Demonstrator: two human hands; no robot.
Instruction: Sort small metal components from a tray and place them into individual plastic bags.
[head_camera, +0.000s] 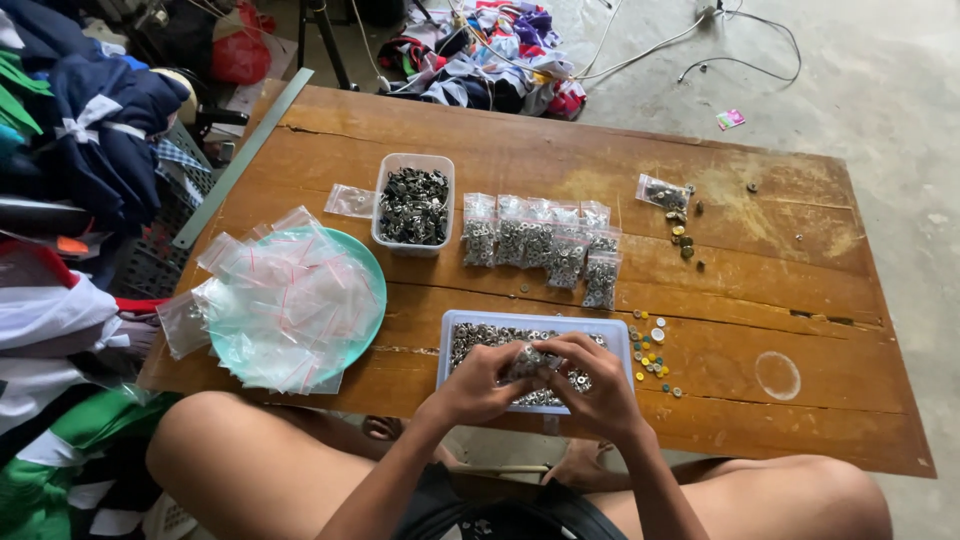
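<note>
My left hand (475, 385) and my right hand (595, 385) meet over a shallow clear tray (617, 337) of small silver metal pieces at the table's near edge. Between their fingers they hold a small clear plastic bag (530, 362) packed with the same silver pieces. Both hands pinch it, the left from the left side, the right curled over its top. My bare knees show below the wooden table (760, 300).
A teal plate (372, 280) heaped with empty zip bags lies at the left. A clear tub (414, 205) of dark metal parts stands at the back, with several filled bags (540, 243) beside it. Coloured buttons (650, 355) lie right of the tray. Clothes pile up at the left.
</note>
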